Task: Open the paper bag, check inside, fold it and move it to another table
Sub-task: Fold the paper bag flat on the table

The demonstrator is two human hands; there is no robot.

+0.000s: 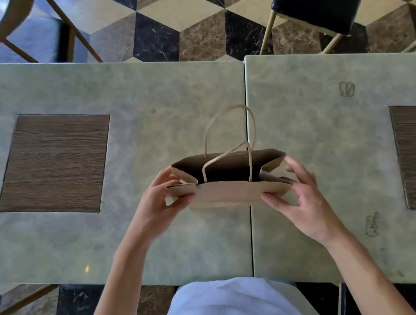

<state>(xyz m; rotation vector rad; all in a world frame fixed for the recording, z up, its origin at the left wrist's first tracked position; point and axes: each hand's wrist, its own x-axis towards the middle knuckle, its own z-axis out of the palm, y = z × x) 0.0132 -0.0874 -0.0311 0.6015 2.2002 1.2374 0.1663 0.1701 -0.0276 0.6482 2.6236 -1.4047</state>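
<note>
Between the two hands, the paper bag (227,192) is held open; its dark inside is shown. Its near-left corner is pinched by the left hand (156,206); its right end is pinched by the right hand (302,206).

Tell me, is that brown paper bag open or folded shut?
Open. The brown paper bag has its mouth spread wide between both hands, side creases pushed outward, showing a dark interior. Whether anything lies inside, I cannot tell.

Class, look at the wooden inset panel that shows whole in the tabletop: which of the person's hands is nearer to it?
Left. The left hand grips the paper bag just right of the wooden inset panel; the right hand holds the bag's far end.
</note>
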